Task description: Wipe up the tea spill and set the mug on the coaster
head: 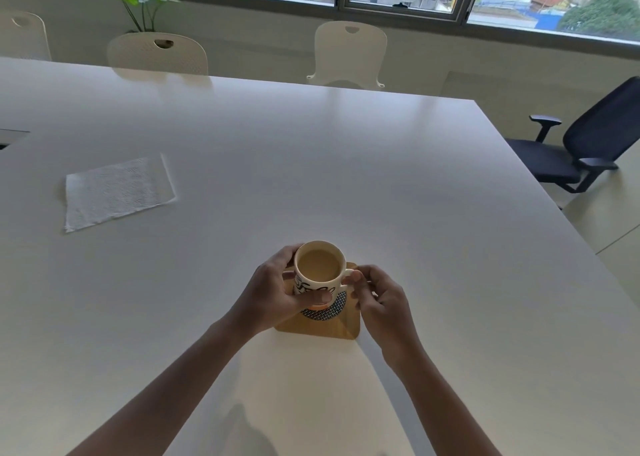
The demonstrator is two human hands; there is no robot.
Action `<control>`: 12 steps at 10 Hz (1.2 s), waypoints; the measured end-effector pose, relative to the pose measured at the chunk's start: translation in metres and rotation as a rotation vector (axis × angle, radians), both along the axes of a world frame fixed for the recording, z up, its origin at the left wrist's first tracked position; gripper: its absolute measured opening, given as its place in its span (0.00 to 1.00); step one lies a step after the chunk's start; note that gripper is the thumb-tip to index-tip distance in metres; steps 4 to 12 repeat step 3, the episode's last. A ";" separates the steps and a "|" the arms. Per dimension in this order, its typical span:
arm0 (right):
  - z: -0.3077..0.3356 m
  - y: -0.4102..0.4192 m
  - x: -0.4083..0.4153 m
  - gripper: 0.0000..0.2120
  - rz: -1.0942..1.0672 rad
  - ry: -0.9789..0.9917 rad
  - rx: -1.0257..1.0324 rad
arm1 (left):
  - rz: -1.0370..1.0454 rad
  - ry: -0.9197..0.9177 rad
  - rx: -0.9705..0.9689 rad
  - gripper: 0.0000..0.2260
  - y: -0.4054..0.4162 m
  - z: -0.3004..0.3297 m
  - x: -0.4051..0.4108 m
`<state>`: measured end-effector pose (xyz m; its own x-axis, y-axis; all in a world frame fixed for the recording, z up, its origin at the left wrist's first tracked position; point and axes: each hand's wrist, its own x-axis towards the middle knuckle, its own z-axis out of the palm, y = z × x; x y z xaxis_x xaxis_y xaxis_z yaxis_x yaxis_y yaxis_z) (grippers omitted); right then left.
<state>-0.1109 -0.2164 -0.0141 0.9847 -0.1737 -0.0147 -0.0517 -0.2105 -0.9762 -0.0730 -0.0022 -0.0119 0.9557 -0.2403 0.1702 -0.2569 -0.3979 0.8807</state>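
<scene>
A white mug (319, 267) with black lettering holds milky tea and stands over a square wooden coaster (320, 325) with a dark patterned round centre. My left hand (277, 294) wraps the mug's left side, thumb across its front. My right hand (379, 299) pinches the handle on the mug's right. Whether the mug's base touches the coaster I cannot tell. A white paper towel (116, 194) lies flat at the left, well apart from both hands. No spill shows on the white table (346, 178).
Two white chairs (157, 53) (349, 53) stand at the table's far edge. A black office chair (585, 143) sits off the right side. A green plant (138, 1) stands by the window. The table's right edge runs diagonally near my right arm.
</scene>
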 end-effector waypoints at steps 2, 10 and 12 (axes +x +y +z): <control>-0.004 -0.007 0.003 0.10 0.008 -0.028 -0.073 | -0.049 0.004 -0.011 0.37 0.008 -0.002 -0.004; 0.004 -0.018 0.009 0.12 -0.030 -0.174 -0.285 | 0.016 -0.102 0.062 0.37 0.019 0.004 -0.004; 0.004 -0.018 0.009 0.12 -0.030 -0.174 -0.285 | 0.016 -0.102 0.062 0.37 0.019 0.004 -0.004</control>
